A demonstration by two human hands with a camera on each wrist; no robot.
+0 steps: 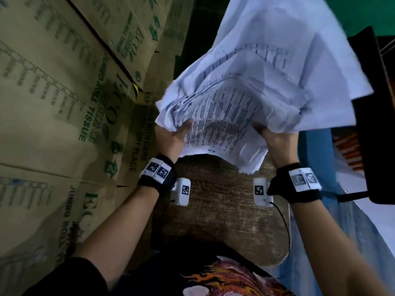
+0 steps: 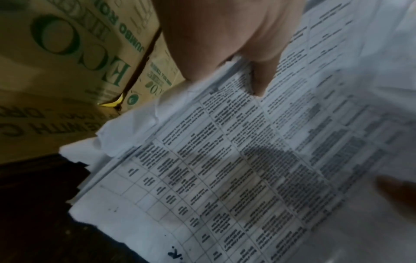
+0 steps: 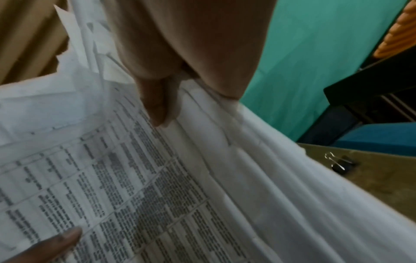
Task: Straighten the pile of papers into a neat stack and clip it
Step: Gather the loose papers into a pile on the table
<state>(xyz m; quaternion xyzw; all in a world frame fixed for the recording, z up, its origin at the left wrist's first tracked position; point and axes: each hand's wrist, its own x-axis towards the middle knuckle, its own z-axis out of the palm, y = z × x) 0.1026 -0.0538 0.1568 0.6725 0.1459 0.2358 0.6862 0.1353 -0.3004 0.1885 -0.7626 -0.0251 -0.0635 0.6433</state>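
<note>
Papers [image 1: 245,107], one crumpled pile of printed sheets, hang in the air above a worn wooden table [image 1: 220,210]. From the head view, the left hand [image 1: 171,137] pinches the pile's left edge and the right hand [image 1: 277,144] pinches its right edge, thumbs on top. Stacked cardboard boxes [image 1: 53,103] left of the fingers read "JUMBO ROLL TISSUE".

On the left wrist view, that hand's thumb [image 2: 258,71] presses on a sheet printed with a table; its fingers are hidden beneath.

On the right wrist view, the thumb [image 3: 159,106] lies on the sheets; one black binder clip [image 3: 341,162] sits on the table right of the fingers, before a green wall [image 3: 315,62].
</note>
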